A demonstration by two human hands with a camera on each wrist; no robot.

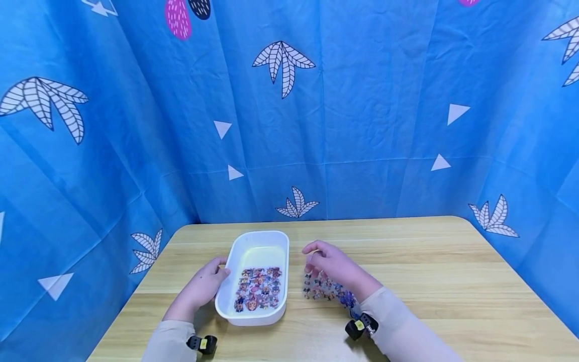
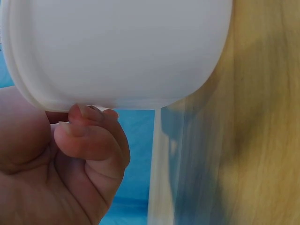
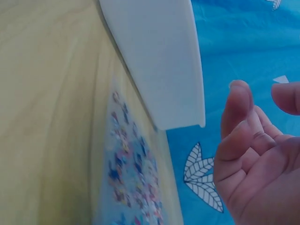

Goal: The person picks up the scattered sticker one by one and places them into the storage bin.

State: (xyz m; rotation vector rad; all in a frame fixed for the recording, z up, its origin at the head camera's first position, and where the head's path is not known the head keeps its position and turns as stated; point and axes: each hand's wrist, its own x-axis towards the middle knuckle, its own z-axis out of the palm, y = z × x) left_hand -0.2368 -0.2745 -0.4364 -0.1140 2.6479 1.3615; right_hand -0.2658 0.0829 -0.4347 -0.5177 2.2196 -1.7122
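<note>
Room at right; white tub (image 1: 257,320) blocks lower centre
Tabletop (image 1: 452,281) offers passage at lower right; a narrow gap parts tub from right hand (image 1: 332,265).

White tub (image 1: 264,255), upright | figure-printed sheet (image 1: 258,289) inside | second sheet (image 1: 323,290) flat, right of tub

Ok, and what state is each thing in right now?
Bin: upright, open-topped
Left hand: gripping the bin's side
Right hand: holding nothing
Inner sheet: lying in the bin's near end
Outer sheet: lying on the table, partly hidden by the right hand in the head view
Curtain: hanging, creased
</note>
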